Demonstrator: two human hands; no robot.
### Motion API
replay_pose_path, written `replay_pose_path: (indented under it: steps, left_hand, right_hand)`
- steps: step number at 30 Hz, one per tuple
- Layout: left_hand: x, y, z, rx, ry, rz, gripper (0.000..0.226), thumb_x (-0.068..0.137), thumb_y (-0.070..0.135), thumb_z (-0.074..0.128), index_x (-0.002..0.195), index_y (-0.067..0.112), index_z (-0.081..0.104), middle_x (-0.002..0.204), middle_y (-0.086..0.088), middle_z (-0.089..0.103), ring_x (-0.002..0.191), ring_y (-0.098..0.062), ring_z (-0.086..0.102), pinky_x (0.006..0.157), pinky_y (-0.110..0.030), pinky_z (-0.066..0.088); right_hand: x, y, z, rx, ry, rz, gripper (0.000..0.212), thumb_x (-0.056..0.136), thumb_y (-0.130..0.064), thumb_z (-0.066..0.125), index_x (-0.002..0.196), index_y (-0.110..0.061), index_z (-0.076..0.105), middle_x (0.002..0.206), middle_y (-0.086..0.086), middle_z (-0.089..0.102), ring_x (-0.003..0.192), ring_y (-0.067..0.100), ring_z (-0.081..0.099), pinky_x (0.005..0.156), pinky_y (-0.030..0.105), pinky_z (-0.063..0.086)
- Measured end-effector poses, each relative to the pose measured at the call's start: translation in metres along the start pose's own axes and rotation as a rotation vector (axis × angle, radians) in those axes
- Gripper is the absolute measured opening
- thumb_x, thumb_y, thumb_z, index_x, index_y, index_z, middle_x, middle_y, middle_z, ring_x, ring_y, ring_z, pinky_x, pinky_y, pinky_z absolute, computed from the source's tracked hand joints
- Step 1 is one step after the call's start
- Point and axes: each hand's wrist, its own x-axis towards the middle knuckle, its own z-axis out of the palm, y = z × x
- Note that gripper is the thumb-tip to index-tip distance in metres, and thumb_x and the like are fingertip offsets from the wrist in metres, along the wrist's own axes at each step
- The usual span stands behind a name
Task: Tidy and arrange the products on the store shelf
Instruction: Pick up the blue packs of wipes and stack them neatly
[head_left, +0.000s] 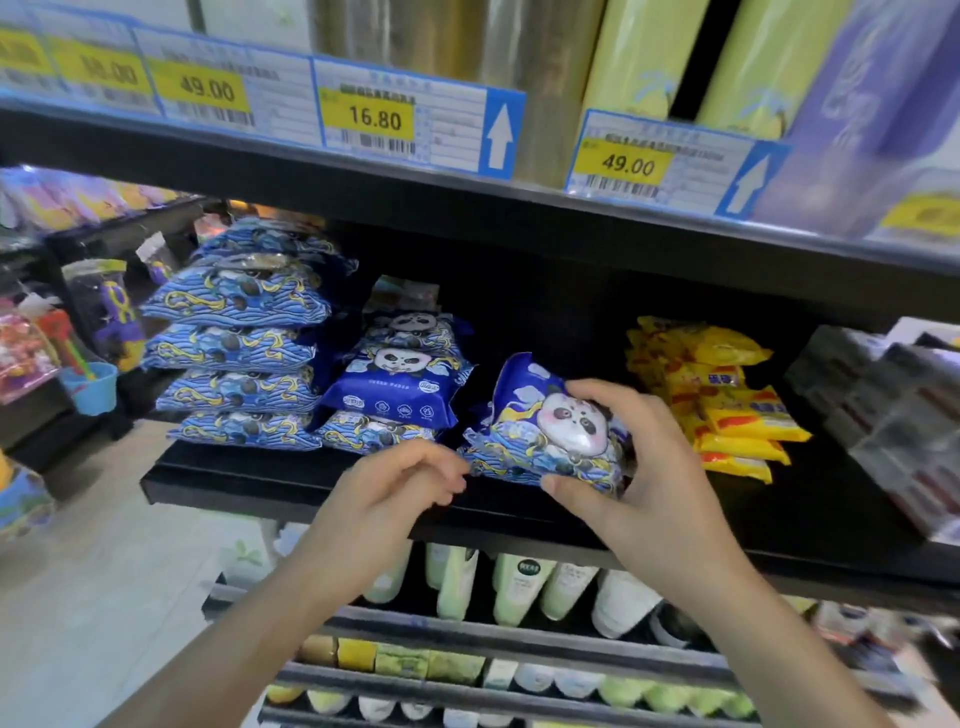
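Head view: right hand (631, 467) grips panda pack (550, 436) right of blue stack (400, 384) — left hand (400, 488) pinches its corner.

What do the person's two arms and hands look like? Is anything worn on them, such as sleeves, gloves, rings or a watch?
Both forearms are bare as far as the picture shows; no sleeve comes into view. The left hand and the right hand wear no gloves. No ring, watch or bracelet shows on the fingers or wrists. The nails look short and unpainted, though the picture is slightly blurred.
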Motion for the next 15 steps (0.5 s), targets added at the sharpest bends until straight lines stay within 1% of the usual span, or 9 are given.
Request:
replay_pose_path:
  steps: [2, 3, 5, 7, 8, 10, 13, 15]
  left_hand:
    - [-0.001, 0.009, 0.003, -0.257, -0.027, -0.155, 0.044, 0.074, 0.064, 0.066, 0.098, 0.03, 0.079, 0.106, -0.006, 0.08, 0.095, -0.025, 0.078, 0.083, -0.034, 0.06]
    - [-0.001, 0.015, 0.003, -0.342, -0.053, -0.233, 0.053, 0.067, 0.071, 0.068, 0.098, 0.029, 0.081, 0.106, -0.009, 0.08, 0.095, -0.029, 0.079, 0.079, -0.034, 0.062]
    - [-0.002, 0.023, 0.003, -0.42, -0.139, -0.31, 0.069, 0.06, 0.083, 0.072, 0.103, 0.03, 0.082, 0.11, -0.011, 0.08, 0.099, -0.033, 0.078, 0.077, -0.034, 0.064]
    - [-0.005, 0.029, 0.002, -0.438, -0.211, -0.306, 0.08, 0.055, 0.089, 0.076, 0.11, 0.031, 0.08, 0.115, -0.01, 0.078, 0.102, -0.033, 0.077, 0.079, -0.035, 0.064]
    - [-0.007, 0.032, 0.002, -0.431, -0.227, -0.292, 0.078, 0.053, 0.087, 0.079, 0.11, 0.033, 0.08, 0.115, -0.01, 0.079, 0.102, -0.032, 0.077, 0.079, -0.034, 0.064]
    - [-0.011, 0.037, 0.002, -0.391, -0.219, -0.271, 0.066, 0.054, 0.08, 0.086, 0.103, 0.037, 0.08, 0.113, -0.007, 0.08, 0.101, -0.027, 0.078, 0.079, -0.032, 0.064]
    - [-0.016, 0.041, 0.004, -0.293, -0.25, -0.254, 0.044, 0.068, 0.068, 0.083, 0.104, 0.043, 0.078, 0.113, 0.002, 0.08, 0.105, -0.018, 0.077, 0.082, -0.029, 0.063]
    - [-0.018, 0.043, 0.005, -0.264, -0.267, -0.259, 0.032, 0.079, 0.059, 0.084, 0.106, 0.043, 0.078, 0.113, 0.003, 0.08, 0.105, -0.015, 0.077, 0.081, -0.025, 0.062]
  right_hand:
    - [-0.011, -0.007, 0.002, 0.019, -0.042, -0.012, 0.076, 0.075, -0.018, 0.091, 0.134, -0.046, 0.052, 0.13, -0.021, 0.046, 0.124, 0.006, 0.052, 0.096, 0.032, 0.055]
    - [-0.015, -0.009, 0.003, 0.039, -0.059, -0.015, 0.076, 0.075, -0.018, 0.091, 0.133, -0.047, 0.052, 0.131, -0.022, 0.046, 0.125, 0.005, 0.053, 0.096, 0.03, 0.055]
    - [-0.023, -0.015, 0.004, 0.046, -0.082, -0.037, 0.076, 0.075, -0.018, 0.092, 0.133, -0.049, 0.053, 0.132, -0.023, 0.046, 0.127, 0.006, 0.051, 0.096, 0.029, 0.055]
    - [-0.029, -0.02, 0.006, 0.026, -0.094, -0.068, 0.078, 0.075, -0.018, 0.092, 0.133, -0.051, 0.052, 0.134, -0.025, 0.043, 0.131, 0.007, 0.048, 0.096, 0.029, 0.054]
    - [-0.031, -0.022, 0.008, 0.027, -0.099, -0.077, 0.079, 0.075, -0.018, 0.091, 0.134, -0.052, 0.051, 0.135, -0.027, 0.042, 0.132, 0.008, 0.047, 0.096, 0.028, 0.054]
    - [-0.036, -0.026, 0.012, 0.034, -0.099, -0.086, 0.084, 0.075, -0.02, 0.091, 0.137, -0.055, 0.047, 0.135, -0.029, 0.04, 0.132, 0.009, 0.046, 0.096, 0.029, 0.054]
    - [-0.044, -0.029, 0.018, 0.023, -0.092, -0.094, 0.093, 0.075, -0.024, 0.09, 0.144, -0.059, 0.037, 0.135, -0.033, 0.038, 0.132, 0.011, 0.046, 0.098, 0.032, 0.053]
    - [-0.048, -0.029, 0.02, 0.002, -0.099, -0.106, 0.099, 0.076, -0.022, 0.089, 0.147, -0.06, 0.032, 0.137, -0.035, 0.035, 0.133, 0.013, 0.045, 0.099, 0.036, 0.053]
